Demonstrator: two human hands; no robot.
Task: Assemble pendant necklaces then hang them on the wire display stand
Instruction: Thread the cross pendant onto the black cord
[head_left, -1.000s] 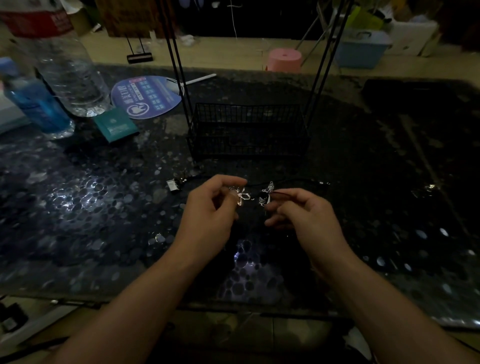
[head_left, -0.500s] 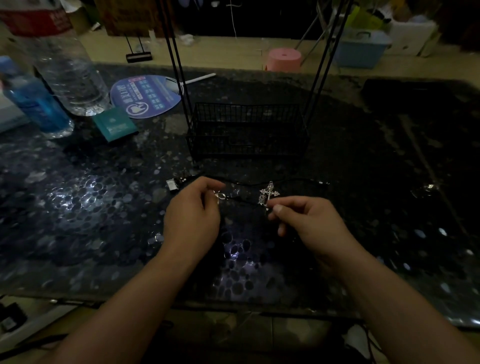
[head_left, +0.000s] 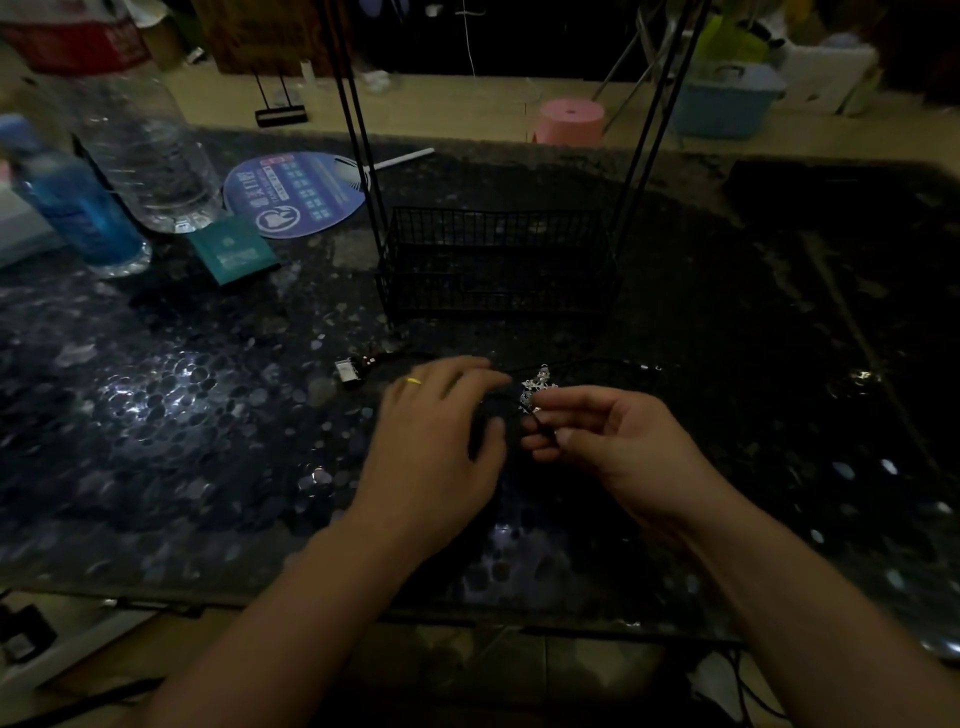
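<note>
At frame centre, the right hand (head_left: 618, 447) is pinching the cord (head_left: 540, 428) below the pendant (head_left: 537, 387); the left hand (head_left: 436, 436) is reaching, fingers loosely spread. Keeping the cord taut should help threading.

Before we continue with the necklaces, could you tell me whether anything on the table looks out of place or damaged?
Nothing stands out. The wire stand is upright, both bottles stand, and the pendant sits at the right hand fingers. The dim light hides fine detail on the cord.
</note>
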